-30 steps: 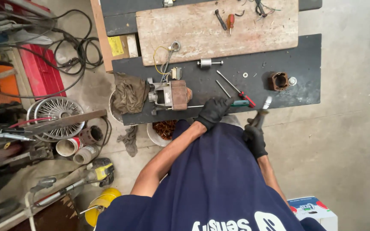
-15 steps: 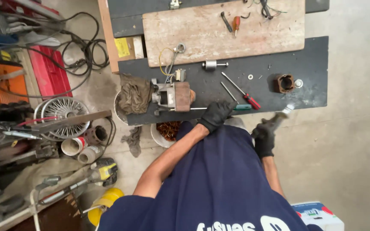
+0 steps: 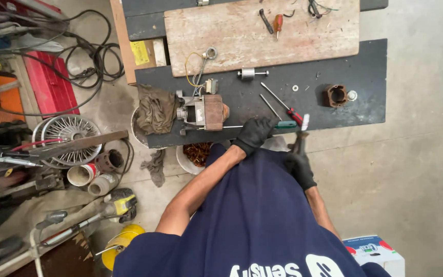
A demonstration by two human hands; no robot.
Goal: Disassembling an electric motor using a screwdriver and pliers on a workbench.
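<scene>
Seen from the head camera, a green-handled screwdriver (image 3: 278, 124) is gripped by the gloved left hand (image 3: 255, 133) just right of the electric motor (image 3: 203, 112), which sits at the near edge of the dark workbench (image 3: 365, 107); its thin shaft is aimed at the motor. A hammer (image 3: 300, 134) is clenched in the gloved right hand (image 3: 299, 168), further right of the motor. A glancing blow could be landed on the left hand, or the motor knocked off the bench edge.
</scene>
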